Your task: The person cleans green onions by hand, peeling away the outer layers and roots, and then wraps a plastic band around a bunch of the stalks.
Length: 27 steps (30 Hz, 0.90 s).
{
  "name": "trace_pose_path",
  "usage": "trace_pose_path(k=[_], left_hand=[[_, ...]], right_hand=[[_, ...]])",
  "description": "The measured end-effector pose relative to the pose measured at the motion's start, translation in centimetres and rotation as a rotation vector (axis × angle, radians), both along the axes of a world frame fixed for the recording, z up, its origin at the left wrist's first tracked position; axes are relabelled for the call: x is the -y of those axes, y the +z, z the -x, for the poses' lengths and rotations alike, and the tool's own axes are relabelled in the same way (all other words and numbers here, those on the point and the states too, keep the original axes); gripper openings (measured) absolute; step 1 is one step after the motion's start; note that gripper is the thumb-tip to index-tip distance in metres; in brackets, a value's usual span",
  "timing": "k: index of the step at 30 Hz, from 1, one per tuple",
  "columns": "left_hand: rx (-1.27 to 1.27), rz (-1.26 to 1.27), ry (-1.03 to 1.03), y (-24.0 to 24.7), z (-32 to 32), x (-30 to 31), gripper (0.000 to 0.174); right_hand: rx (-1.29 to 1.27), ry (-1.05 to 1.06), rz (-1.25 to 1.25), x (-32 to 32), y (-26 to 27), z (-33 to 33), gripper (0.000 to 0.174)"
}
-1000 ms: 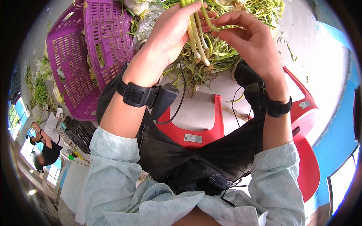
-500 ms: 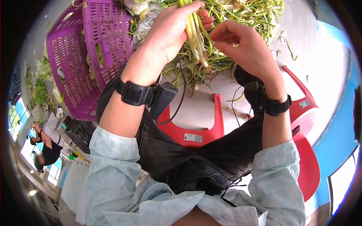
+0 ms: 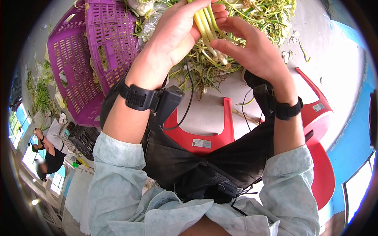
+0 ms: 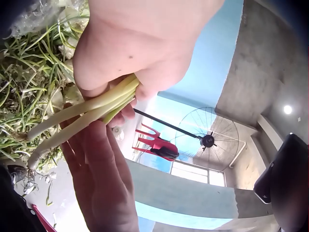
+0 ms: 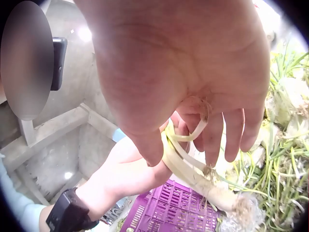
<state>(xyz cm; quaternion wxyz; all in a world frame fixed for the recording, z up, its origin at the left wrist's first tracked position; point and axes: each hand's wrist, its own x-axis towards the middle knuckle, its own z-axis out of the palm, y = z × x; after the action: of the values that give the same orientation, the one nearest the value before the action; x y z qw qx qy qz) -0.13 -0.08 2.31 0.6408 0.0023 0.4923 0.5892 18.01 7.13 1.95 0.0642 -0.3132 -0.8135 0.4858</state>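
My left hand [image 3: 171,33] grips a small bunch of scallions [image 3: 205,30], white root ends pointing down toward the right. In the left wrist view the pale scallion stems [image 4: 79,123] come out below that hand, with thin roots at their tips. My right hand [image 3: 258,53] is at the lower stems, its thumb on the near side and its fingers behind, pinching them. In the right wrist view a thinner scallion [image 5: 197,130] bends up toward the right palm, its root end against the skin. The right fingers partly cover the bunch there.
A heap of loose scallions and trimmings [image 3: 264,23] lies on the floor beyond the hands. To the left stands a purple plastic crate [image 3: 75,59]. A red stool [image 3: 212,141] is between the legs, with another red seat [image 3: 319,157] on the right. Another person [image 3: 51,147] is at far left.
The right hand has moved from the outer strand onto the lower stems, its thumb now across them. The root ends have swung slightly right. The left hand keeps its grip.
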Motion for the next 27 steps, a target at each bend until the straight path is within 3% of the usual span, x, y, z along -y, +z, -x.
trace_pose_path(k=[4, 7, 17, 23, 27], left_hand=[[0.072, -0.092, 0.026, -0.1, 0.0, 0.0, 0.029], [0.096, -0.123, 0.033, -0.1, 0.0, 0.1, 0.031], [-0.002, -0.037, -0.146, 0.2, -0.8, 0.3, 0.023], [0.044, -0.140, 0.034, -0.7, -0.1, 0.4, 0.018], [-0.029, -0.119, 0.059, -0.2, 0.3, 0.5, 0.018]], right_hand=[[-0.022, -0.014, 0.107, 0.8, 0.1, 0.4, 0.043], [0.262, 0.106, 0.251, 0.1, 2.2, 0.9, 0.037], [0.062, 0.009, 0.218, 0.8, 0.3, 0.2, 0.031], [0.146, 0.127, 0.154, 0.1, -1.7, -0.1, 0.047], [0.311, 0.134, 0.174, -0.3, -5.2, -0.4, 0.044]])
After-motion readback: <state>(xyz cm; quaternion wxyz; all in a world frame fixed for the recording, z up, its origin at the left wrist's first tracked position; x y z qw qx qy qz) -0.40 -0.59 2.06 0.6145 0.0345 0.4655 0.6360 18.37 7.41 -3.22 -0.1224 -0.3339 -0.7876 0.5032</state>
